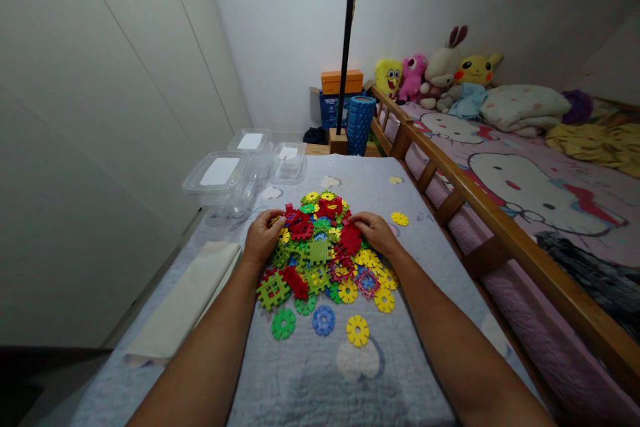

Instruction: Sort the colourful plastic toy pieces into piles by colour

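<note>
A heap of flat plastic interlocking pieces (323, 250), red, yellow, green and blue, gear-shaped and square, lies on a grey quilted cloth (300, 373). My left hand (263, 237) rests on the heap's left side with its fingers curled onto the pieces. My right hand (374, 230) lies on the right side, fingers bent over a red piece (350, 240). Whether either hand actually holds a piece is hidden. Loose round pieces lie in front: green (283, 323), blue (324, 320) and yellow (358, 330).
Clear plastic boxes (225, 177) stand at the back left. A folded pale cloth (187, 300) lies at the left. A wooden bed rail (500, 227) runs along the right, with soft toys (440, 73) behind. A black pole (346, 47) rises at the back. White cupboard doors (100, 113) are at the left.
</note>
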Action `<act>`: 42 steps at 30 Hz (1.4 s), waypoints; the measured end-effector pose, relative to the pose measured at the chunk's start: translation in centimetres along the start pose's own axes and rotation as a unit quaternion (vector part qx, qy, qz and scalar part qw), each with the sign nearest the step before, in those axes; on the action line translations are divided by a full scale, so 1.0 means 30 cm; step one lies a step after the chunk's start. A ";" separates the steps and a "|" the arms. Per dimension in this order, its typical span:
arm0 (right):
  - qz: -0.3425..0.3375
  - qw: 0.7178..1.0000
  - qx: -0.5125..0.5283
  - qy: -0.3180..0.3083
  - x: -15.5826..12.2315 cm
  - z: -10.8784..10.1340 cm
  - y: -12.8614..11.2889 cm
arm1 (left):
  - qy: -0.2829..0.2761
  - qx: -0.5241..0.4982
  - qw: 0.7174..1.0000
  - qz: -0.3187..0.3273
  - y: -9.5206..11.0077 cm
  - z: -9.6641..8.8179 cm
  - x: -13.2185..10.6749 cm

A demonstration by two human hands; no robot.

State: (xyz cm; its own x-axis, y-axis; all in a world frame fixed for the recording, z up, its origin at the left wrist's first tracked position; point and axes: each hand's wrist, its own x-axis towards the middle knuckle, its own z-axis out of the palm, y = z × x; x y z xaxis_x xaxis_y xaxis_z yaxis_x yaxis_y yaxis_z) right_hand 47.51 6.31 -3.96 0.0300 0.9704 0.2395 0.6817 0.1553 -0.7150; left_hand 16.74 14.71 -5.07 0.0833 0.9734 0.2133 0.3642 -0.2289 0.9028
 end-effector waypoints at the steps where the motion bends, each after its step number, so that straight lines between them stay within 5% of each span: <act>1: -0.003 1.000 0.010 -0.001 0.001 0.002 0.000 | 0.000 0.001 1.000 0.001 -0.003 0.000 0.001; 5: 0.034 0.997 -0.064 0.040 0.008 0.007 0.011 | 0.003 0.003 1.000 0.008 -0.010 0.002 0.003; 10: 0.067 0.986 -0.152 -0.006 0.019 0.009 0.016 | 0.000 0.008 1.000 0.011 -0.003 0.002 0.002; 18: 0.104 0.973 -0.206 0.003 0.054 0.005 0.030 | -0.002 0.020 1.000 0.005 0.023 -0.002 -0.006; 26: 0.103 0.991 -0.081 0.018 0.081 -0.085 0.048 | -0.008 0.026 1.000 0.003 0.031 -0.006 -0.008; 34: 0.186 0.947 0.062 0.256 -0.028 -0.312 0.238 | -0.006 0.033 0.999 0.005 0.001 -0.002 -0.001; 42: 0.172 0.942 -0.032 0.286 -0.051 -0.250 0.249 | -0.003 0.060 0.998 0.024 -0.009 -0.006 0.002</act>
State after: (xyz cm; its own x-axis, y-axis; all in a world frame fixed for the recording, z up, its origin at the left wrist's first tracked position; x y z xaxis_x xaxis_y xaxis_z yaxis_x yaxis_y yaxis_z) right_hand 58.05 4.60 -4.75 0.6338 0.7005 0.3280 0.6014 -0.1796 -0.7785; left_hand 16.47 14.83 -5.23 0.1091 0.9614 0.2528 0.4672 -0.2741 0.8406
